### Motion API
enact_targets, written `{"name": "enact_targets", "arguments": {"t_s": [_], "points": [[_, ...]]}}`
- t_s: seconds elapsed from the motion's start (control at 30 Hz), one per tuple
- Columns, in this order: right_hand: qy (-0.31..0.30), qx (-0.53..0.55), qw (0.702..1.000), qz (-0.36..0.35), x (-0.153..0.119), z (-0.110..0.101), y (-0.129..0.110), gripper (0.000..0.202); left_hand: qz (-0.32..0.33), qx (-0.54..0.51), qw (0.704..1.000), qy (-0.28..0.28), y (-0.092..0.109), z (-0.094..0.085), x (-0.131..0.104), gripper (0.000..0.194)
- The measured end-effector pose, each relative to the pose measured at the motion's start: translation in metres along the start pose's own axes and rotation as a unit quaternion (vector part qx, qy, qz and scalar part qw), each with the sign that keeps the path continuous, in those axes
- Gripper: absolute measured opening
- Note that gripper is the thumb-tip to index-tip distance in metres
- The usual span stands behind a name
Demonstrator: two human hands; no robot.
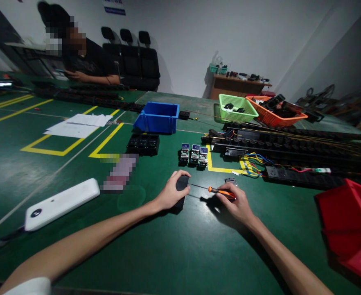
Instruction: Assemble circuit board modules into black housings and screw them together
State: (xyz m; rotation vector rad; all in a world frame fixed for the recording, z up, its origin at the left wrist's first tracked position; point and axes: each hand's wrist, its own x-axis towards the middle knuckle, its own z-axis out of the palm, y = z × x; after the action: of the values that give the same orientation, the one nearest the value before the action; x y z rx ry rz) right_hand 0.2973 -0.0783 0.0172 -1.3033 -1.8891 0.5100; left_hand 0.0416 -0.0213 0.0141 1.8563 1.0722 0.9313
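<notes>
My left hand [172,191] is wrapped round a small black box-shaped part [182,184], held on edge at the green table. In my right hand [237,203] is a screwdriver [222,191] with an orange and black handle. Its thin shaft points left, the tip close to the black part; whether they touch I cannot tell. Just beyond my right hand lies a small dark piece [231,181], partly hidden by the fingers. Three small modules with circuit boards [194,155] stand in a row beyond my hands.
A blue bin [157,118] stands behind black square parts [143,144]. Black rails with wires [260,143] stretch across the right, before green [238,108] and orange baskets [274,112]. A red bin [349,229] is near right, a white device [62,205] left. A person [88,61] sits across.
</notes>
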Motion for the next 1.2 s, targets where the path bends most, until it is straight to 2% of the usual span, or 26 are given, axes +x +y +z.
{"name": "enact_targets", "arguments": {"t_s": [1.03, 1.2], "points": [[-0.019, -0.026, 0.999, 0.008, 0.0026, -0.0012, -0.0006, 0.021, -0.002, -0.001, 1.000, -0.006, -0.0004, 0.0005, -0.0006, 0.029], [-0.023, 0.001, 1.000, -0.005, 0.0009, 0.0002, -0.0001, 0.016, 0.003, -0.004, 1.000, -0.003, -0.0011, 0.0008, -0.0006, 0.029]]}}
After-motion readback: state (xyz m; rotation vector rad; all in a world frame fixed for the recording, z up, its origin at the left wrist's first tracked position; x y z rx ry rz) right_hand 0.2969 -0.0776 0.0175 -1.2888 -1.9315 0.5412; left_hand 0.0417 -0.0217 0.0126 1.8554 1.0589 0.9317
